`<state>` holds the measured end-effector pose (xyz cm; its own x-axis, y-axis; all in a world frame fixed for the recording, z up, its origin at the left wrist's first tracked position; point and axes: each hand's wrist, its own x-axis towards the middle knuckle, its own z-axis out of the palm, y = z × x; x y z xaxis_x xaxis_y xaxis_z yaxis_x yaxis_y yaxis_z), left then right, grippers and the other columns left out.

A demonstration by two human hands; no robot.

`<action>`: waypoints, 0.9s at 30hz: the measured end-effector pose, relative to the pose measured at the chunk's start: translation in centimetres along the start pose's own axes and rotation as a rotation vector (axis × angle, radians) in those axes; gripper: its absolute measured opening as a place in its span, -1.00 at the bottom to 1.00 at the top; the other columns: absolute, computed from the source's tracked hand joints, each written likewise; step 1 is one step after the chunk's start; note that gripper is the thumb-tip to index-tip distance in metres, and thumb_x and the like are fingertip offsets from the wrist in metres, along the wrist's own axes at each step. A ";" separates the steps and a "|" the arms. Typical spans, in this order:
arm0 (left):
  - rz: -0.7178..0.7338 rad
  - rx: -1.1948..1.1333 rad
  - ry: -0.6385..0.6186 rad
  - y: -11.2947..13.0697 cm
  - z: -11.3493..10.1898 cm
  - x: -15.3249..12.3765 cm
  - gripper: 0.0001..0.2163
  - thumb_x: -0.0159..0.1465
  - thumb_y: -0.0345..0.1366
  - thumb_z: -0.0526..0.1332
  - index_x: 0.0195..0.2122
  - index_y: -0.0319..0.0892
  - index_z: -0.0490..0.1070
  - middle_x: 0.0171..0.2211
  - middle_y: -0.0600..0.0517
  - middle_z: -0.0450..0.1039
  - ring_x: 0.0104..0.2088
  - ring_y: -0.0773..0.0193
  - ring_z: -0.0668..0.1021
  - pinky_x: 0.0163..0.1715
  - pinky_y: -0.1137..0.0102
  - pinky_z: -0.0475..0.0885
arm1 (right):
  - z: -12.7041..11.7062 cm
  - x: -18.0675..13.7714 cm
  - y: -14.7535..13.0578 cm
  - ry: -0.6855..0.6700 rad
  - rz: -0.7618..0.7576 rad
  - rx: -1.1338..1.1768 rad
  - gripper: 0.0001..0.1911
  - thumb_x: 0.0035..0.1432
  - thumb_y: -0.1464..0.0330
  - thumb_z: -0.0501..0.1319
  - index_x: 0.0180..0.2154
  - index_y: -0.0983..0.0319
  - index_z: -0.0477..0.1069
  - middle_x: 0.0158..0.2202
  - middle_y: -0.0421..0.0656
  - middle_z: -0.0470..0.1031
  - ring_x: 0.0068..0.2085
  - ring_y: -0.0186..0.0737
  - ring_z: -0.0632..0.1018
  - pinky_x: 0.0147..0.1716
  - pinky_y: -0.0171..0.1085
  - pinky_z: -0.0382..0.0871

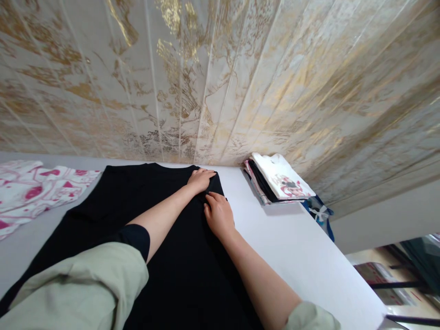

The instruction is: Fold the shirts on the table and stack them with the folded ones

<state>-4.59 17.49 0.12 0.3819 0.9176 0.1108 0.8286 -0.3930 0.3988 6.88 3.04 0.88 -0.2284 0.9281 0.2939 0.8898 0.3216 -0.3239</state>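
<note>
A black shirt (172, 256) lies spread on the white table, its neckline toward the wall and its right side edge running beneath my hands. My left hand (202, 180) rests on the upper right shoulder of the shirt, fingers stretched out toward the right and lying flat. Just below it, my right hand (220, 214) is at the shirt's right edge, fingers curled over the black cloth around the sleeve. The fingertips' hold is partly hidden by the hand.
On the left lies a white garment with pink print (37, 190). A stack of folded clothes (278, 176), a white printed one on top, stands at the back right of the white table (285, 256). A blue-edged bag (321, 213) is beside it. A gold-patterned wall covering (192, 91) rises behind.
</note>
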 end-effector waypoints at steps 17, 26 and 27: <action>-0.046 -0.120 0.077 -0.4 0.0 0.5 -0.61 0.21 -0.32 0.16 0.07 0.13 0.43 0.14 0.20 0.43 0.18 0.18 0.39 0.18 0.24 0.25 | -3.6 1.1 1.7 0.117 0.140 -0.032 -0.66 0.26 0.49 0.01 -0.06 0.17 0.47 -0.12 -0.08 0.50 -0.07 -0.13 0.47 -0.06 -0.18 0.26; 0.062 -0.099 0.400 0.7 0.4 -1.8 -0.62 0.28 -0.41 0.06 0.11 -0.08 0.39 0.09 -0.01 0.45 0.07 0.15 0.45 0.05 0.26 0.34 | -4.3 2.0 7.7 -0.143 0.166 0.302 -0.61 0.09 0.56 0.10 -0.06 0.18 0.45 -0.11 -0.14 0.42 -0.24 -0.32 0.49 -0.09 -0.26 0.35; 0.113 -0.065 0.411 0.9 0.5 -1.9 -0.64 0.27 -0.43 0.07 0.07 -0.08 0.41 0.06 -0.01 0.46 0.07 0.15 0.44 0.05 0.25 0.34 | -4.3 2.0 7.7 -0.189 0.132 0.319 -0.62 0.08 0.55 0.12 -0.06 0.18 0.44 -0.11 -0.14 0.40 -0.25 -0.33 0.48 -0.10 -0.27 0.36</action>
<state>-4.38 15.36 -0.18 0.2629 0.8219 0.5053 0.7581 -0.4999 0.4187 14.95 6.53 2.82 -0.2158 0.9739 0.0700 0.7558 0.2120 -0.6196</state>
